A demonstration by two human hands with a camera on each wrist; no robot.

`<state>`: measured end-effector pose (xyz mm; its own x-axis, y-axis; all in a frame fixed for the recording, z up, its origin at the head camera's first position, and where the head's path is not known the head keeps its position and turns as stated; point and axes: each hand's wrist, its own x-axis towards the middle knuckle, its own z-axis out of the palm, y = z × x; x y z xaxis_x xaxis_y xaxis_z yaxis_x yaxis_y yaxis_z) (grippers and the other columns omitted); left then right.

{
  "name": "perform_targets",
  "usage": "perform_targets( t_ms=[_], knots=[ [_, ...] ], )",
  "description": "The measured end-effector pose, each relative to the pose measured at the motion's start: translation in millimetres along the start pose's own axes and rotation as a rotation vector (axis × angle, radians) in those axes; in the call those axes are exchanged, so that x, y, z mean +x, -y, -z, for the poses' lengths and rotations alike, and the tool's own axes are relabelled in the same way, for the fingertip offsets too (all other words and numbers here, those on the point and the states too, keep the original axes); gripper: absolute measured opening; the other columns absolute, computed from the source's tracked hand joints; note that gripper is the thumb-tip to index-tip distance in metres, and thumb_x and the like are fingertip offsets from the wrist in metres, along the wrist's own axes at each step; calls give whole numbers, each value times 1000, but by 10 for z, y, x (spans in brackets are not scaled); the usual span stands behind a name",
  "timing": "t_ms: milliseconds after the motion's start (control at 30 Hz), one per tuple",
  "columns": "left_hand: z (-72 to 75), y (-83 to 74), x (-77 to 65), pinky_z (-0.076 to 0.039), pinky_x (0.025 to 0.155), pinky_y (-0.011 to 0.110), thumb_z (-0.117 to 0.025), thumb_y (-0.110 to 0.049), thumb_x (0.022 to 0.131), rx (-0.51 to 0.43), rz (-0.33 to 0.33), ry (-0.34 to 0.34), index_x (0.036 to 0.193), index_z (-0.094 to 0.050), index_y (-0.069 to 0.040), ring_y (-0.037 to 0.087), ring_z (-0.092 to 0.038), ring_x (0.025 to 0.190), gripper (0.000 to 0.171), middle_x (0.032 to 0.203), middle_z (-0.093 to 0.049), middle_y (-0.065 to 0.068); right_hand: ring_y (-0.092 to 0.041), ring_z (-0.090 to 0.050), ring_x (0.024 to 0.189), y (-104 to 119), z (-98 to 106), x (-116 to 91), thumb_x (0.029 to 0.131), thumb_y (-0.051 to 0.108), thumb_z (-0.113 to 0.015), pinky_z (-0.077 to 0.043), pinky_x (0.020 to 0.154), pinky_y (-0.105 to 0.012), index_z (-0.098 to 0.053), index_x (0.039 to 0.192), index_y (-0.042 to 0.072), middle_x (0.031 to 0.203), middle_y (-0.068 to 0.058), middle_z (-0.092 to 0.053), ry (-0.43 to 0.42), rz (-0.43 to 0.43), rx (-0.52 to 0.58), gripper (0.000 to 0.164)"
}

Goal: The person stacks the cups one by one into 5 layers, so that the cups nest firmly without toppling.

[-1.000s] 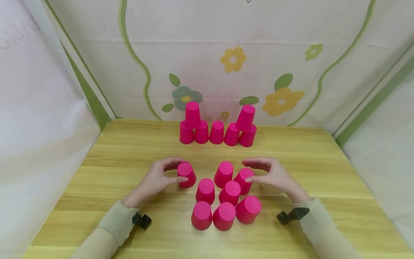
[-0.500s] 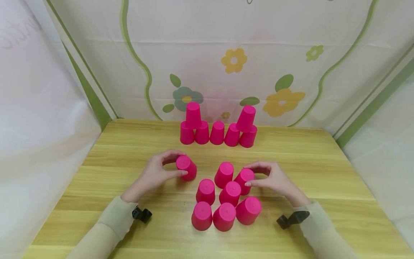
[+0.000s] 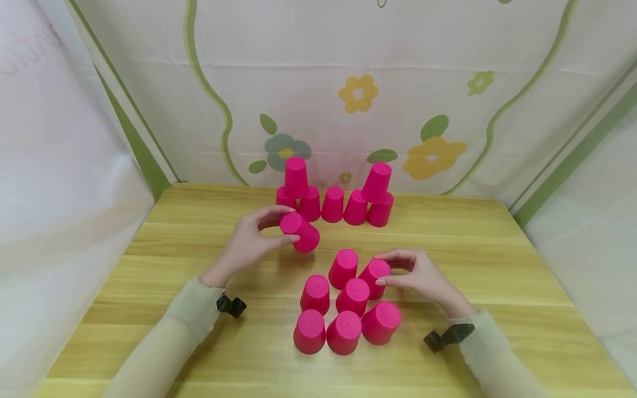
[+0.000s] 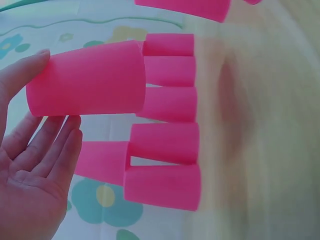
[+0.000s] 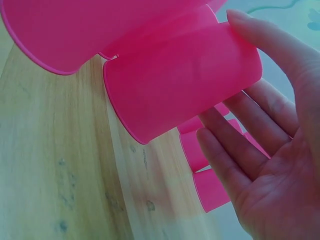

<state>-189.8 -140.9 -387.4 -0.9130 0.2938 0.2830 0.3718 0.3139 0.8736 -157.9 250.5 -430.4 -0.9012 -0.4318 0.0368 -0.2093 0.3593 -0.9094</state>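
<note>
My left hand (image 3: 244, 243) grips a pink plastic cup (image 3: 306, 236) near its closed end, thumb on one side and fingers on the other. That cup is upside down, tilted, and raised off the table, just in front of the back row; the left wrist view shows a gap between its rim and the tabletop. My right hand (image 3: 420, 276) holds another upside-down pink cup (image 3: 372, 281) at the right edge of the front group, thumb on its near side. In the right wrist view this cup (image 5: 185, 80) stands against a neighbouring cup (image 5: 55, 30).
Several pink cups form a back row (image 3: 333, 204), with one cup (image 3: 296, 178) stacked at its left end and another (image 3: 376, 182) at its right. More upside-down cups (image 3: 344, 333) stand close together in front on the wooden table (image 3: 199, 221). A printed curtain hangs behind.
My left hand has lifted its cup and carried it away from me and to the right, tilting it. My right hand has closed its fingers onto the cup beside it, which stays in place.
</note>
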Motion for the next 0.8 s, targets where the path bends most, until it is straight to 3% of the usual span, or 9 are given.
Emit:
perform_targets(
  t_ms=[233,467,600,800],
  knots=[
    [-25,-83,238,-53,94,42,-88,-27,83,-8,-84,-22,128,-68,-15,17,-65,103,51,118,-68,-4,-27,-66,106,-10,-8,1,84,18,-86,-55,92,-43,-73,125,10,113,-1,-73,-5,-11,-3,44],
    [24,-284,541,-53,95,48,-88,-12,81,-82,-194,-43,126,-67,-7,20,-64,103,50,118,-69,4,-28,-66,106,-10,-12,-8,84,18,-86,-55,92,-43,-74,124,15,114,-2,-73,-1,-20,-1,42],
    [85,-424,732,-52,96,44,-87,-8,82,-96,-215,-56,129,-65,-4,21,-64,105,52,120,-68,6,-28,-66,107,-5,-13,-8,84,19,-86,-55,92,-41,-73,124,14,114,-1,-73,-6,-25,-2,43],
    [163,-551,996,-52,96,40,-87,-16,83,-33,-205,-100,129,-66,-7,19,-64,105,52,120,-68,3,-27,-66,107,-7,-7,-7,84,20,-86,-55,93,-44,-74,123,16,114,-1,-73,-3,-29,-4,42]
  ],
)
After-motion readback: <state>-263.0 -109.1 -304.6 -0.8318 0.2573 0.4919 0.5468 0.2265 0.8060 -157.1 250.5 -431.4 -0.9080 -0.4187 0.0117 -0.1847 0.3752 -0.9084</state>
